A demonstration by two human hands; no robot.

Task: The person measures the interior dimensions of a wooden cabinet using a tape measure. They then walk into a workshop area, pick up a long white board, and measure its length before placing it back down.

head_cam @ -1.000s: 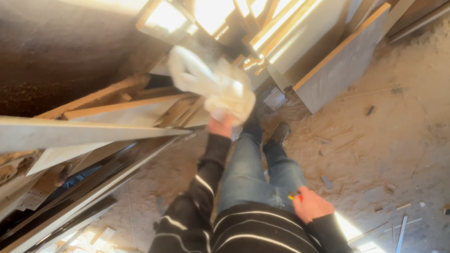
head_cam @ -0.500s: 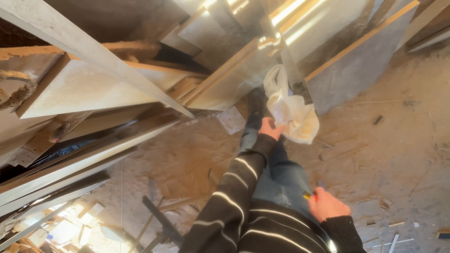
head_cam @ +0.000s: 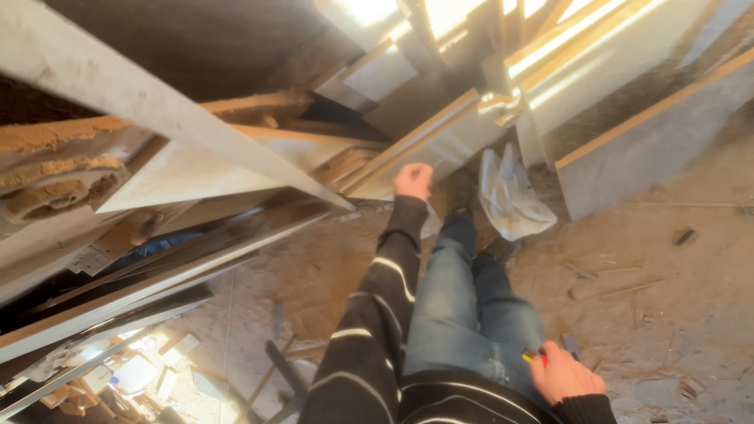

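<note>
My two hands among leaning boards and a fallen cloth.

At centre frame my left hand is stretched forward, clenched into a fist that grips nothing, near the slanted boards of the left half. Just right of it the white cloth hangs free of both hands against a grey panel. At lower right my right hand grasps a small yellow-and-red tool. I judge steady footing on the dusty floor matters here.

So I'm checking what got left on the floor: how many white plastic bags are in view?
1. The white plastic bag lies crumpled on the dusty floor by the leaning boards, right of the left hand. Others may be hidden under the boards.
</note>
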